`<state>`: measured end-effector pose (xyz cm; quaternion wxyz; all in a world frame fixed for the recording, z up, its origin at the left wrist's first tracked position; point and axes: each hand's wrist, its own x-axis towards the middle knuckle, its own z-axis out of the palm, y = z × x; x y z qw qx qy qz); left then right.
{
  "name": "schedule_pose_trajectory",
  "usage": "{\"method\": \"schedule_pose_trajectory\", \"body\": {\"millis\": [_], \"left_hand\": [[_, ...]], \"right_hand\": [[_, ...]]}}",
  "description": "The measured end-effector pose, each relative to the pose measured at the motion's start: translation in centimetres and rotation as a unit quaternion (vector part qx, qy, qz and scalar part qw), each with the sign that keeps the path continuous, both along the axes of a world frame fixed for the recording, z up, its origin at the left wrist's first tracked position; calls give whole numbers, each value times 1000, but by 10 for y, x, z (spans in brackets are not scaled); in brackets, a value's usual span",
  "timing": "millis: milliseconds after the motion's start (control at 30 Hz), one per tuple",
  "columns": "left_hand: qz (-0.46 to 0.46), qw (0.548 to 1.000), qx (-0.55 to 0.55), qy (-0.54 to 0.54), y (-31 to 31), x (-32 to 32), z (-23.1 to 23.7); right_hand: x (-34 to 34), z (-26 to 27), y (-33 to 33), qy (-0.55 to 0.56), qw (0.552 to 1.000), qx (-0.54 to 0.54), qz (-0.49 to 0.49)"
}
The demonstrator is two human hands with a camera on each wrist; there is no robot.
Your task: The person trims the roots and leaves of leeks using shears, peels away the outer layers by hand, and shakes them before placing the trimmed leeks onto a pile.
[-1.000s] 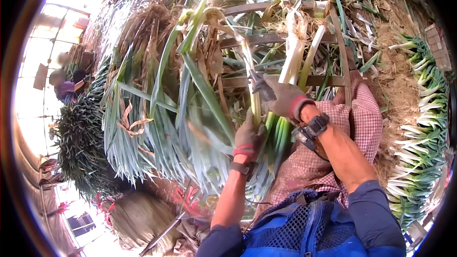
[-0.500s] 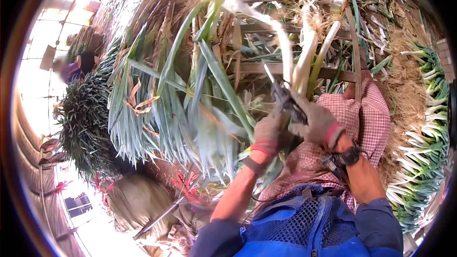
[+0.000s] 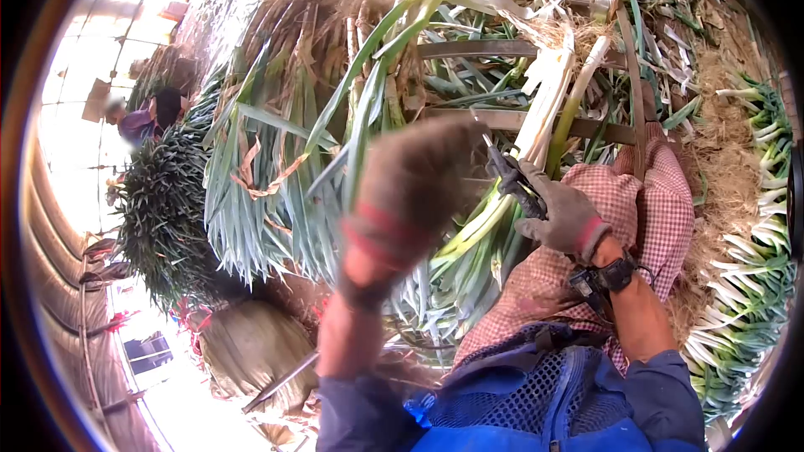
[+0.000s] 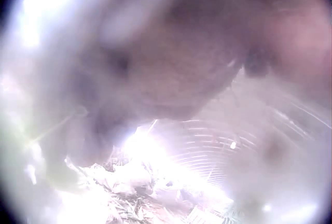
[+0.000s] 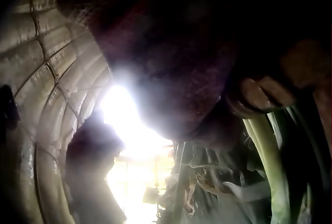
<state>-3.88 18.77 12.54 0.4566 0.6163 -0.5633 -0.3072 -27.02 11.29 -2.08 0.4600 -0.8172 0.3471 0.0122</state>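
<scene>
Watching remotely, I saw in my head view alone the dark tool gripped in the right hand, its tip toward eleven o'clock, with pale leeks at twelve o'clock from that hand. The shadowy right-wrist view caught green stems at four o'clock. The left hand, at nine o'clock from its partner, was too blurred to tell its grip; glare washed out much of the left-wrist view.

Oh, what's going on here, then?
A gloved person is working among leek-like plants. The right hand grips a dark tool; the left hand is blurred over the long leaves, so I can't tell whether it holds anything. Pale stalks cross a slatted frame, and a row of others lies off to the right.
</scene>
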Motion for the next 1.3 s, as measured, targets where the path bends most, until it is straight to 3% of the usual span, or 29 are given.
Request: {"method": "schedule_pose_trajectory", "body": {"millis": [67,100,167,200,233,267,300,367,467,600,733,867,1000,1133,1300], "left_hand": [[28,996,35,-75,-30,12,41],[-55,997,5,-45,-50,43,46],[-167,973,-73,-143,-92,72,76],[-218,951,-118,-183,-112,86,91],[-284,848,-166,-415,-137,92,124],[-287,847,-165,-415,-165,111,137],[-205,943,-152,-214,-192,132,149],[10,951,-166,-259,-202,85,165],[56,962,-174,-204,-228,68,207],[40,966,-119,-228,-205,79,170],[78,983,6,-169,-115,90,83],[191,964,182,-14,55,89,25],[295,888,337,104,241,46,-53],[388,798,445,124,390,-34,-128],[448,729,509,93,485,-74,-134]], "right_hand": [[1,3,-1,7,1000,25,0],[0,1,-3,-1,1000,20,6],[0,5,-5,10,999,31,7],[-1,6,-6,24,999,36,14],[-1,5,-8,36,998,40,23],[-2,0,-9,35,998,42,21],[-2,-4,-8,30,999,35,25],[-2,-6,-8,28,998,37,33],[2,13,-14,76,994,69,46],[-1,7,-7,20,999,36,9],[1,19,-15,54,993,101,26],[1,12,-9,50,997,62,21],[0,-3,-5,15,1000,26,9],[0,-5,0,2,999,28,23],[-2,8,7,72,996,-14,57]]}}
